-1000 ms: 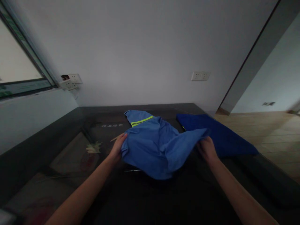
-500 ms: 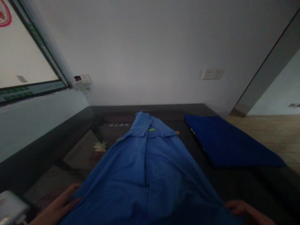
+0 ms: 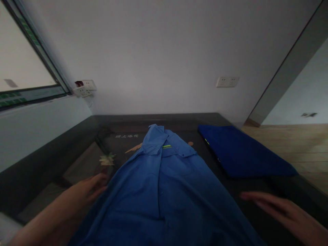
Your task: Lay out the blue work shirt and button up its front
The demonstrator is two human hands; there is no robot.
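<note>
Blue work shirt [image 3: 164,191] flat on dark surface [image 3: 256,191]; our left hand [image 3: 87,193] touches its edge, right hand [image 3: 279,212] spread open beside it.

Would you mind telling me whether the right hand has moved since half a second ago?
Yes. The right hand has let go of the blue shirt hem and lifted away, toward the folded dark blue cloth, fingers open.
</note>
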